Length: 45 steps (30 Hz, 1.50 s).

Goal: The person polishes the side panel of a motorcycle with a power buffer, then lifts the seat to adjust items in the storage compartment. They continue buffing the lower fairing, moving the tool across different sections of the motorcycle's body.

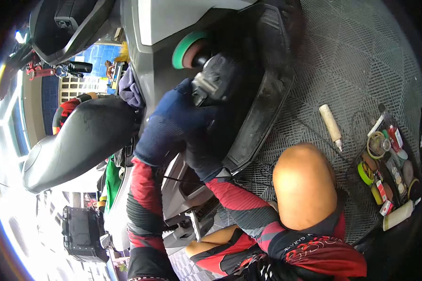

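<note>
A black polisher (218,77) with a round green-edged pad (183,51) is held against the dark lower body panel of a grey scooter (157,70). My left hand (166,124), in a dark blue knitted glove, is wrapped around the polisher near its head. Just behind it, my right hand (199,152), also gloved, is closed at the rear of the tool. Deep shadow hides most of the right fingers. The pad's face is turned toward the panel, beside the black footboard edge (260,122).
The scooter's seat (86,129) has a purple cloth (130,89) at its end. On the grey mat floor (356,61) lie a cream bottle (330,122) and a dark cord. A tray (368,220) holds several supplies, beside a white bottle (398,217). My bare knee (305,187) is close to the scooter.
</note>
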### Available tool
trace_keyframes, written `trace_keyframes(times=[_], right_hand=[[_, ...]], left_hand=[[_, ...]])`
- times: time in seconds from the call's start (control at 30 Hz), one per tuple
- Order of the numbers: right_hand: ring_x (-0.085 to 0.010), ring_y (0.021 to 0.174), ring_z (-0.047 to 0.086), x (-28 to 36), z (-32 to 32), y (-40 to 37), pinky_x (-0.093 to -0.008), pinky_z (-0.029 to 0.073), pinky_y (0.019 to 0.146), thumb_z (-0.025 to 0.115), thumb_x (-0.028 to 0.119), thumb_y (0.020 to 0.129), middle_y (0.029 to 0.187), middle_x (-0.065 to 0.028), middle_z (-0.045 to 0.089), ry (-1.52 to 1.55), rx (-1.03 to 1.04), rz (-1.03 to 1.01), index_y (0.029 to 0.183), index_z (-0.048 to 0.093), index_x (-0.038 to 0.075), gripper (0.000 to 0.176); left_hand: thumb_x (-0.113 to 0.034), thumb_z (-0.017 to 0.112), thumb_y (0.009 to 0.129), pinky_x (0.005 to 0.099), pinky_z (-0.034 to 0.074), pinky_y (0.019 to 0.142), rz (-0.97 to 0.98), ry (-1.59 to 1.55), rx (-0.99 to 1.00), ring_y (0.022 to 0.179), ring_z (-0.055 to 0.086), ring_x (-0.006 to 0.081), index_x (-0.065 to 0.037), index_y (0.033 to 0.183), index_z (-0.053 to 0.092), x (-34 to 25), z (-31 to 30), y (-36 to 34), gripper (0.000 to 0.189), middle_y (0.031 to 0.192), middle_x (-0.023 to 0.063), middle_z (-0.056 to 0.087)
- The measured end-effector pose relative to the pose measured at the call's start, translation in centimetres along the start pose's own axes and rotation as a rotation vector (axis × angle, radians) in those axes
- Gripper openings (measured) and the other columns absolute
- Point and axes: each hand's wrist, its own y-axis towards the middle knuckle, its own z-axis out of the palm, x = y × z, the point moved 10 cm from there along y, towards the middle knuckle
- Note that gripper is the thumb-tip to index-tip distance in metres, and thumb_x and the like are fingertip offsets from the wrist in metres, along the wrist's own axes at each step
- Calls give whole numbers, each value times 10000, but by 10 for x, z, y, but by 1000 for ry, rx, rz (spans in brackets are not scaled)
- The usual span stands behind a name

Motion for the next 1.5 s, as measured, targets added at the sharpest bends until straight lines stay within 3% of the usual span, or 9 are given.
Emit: trace_keyframes(times=[0.23,0.3,0.4,0.83,1.07,1.13,1.3,1.43,1.5], right_hand=[[-231,1260,430,-12,37,-10,-406,355,1090,609,385,943,1384,-102,440,246,92,112,1387,413,94,566],[-231,1260,431,-14,35,-10,-405,356,1090,611,386,942,1385,-102,440,263,93,127,1389,411,94,570],[-231,1260,433,-9,20,-4,-404,359,1088,613,387,941,1386,-102,439,286,82,125,1392,408,95,575],[-231,1258,438,-15,25,-9,-400,370,1082,622,391,934,1391,-100,436,329,100,172,1403,393,96,599],[-231,1258,442,0,1,2,-397,376,1079,627,393,930,1394,-99,434,355,88,151,1409,385,97,613],[-231,1257,442,5,-2,4,-397,377,1078,628,393,929,1395,-99,433,355,90,146,1411,383,97,616],[-231,1257,445,17,-8,5,-395,381,1076,632,395,927,1397,-98,432,357,88,142,1416,378,98,626],[-231,1257,447,30,-24,13,-394,385,1074,635,396,925,1398,-97,431,375,84,127,1419,373,98,633],[-231,1256,447,37,-30,19,-393,386,1073,636,396,924,1399,-97,430,384,82,119,1421,371,98,637]], left_hand=[[-212,797,745,317,507,863,-202,21,97,960,639,152,-20,1275,549,38,-19,-34,616,1079,87,687],[-201,792,747,310,494,887,-204,-102,91,968,623,142,-23,1264,550,34,-15,-29,598,1071,79,682],[-186,790,747,300,484,893,-36,84,87,967,611,135,-19,1236,555,5,-10,-2,567,1073,75,676],[-210,832,705,334,504,857,-125,55,0,947,633,157,-24,1202,545,34,-24,-28,602,1058,100,679],[-267,816,715,357,515,848,-23,21,64,959,680,226,-43,1238,522,5,2,5,641,1031,148,692],[-304,804,710,374,522,822,-8,154,-61,960,684,294,-44,1231,516,0,-6,0,650,1008,179,686],[-352,773,731,402,517,769,-82,330,-1,938,664,369,-26,1199,523,-14,7,12,624,963,212,672],[-341,783,728,408,516,777,12,114,12,938,668,360,-22,1193,534,-18,27,37,617,976,201,677],[-145,779,768,335,487,914,-102,227,52,1025,610,155,-12,1284,513,-14,31,44,596,1137,111,666]])
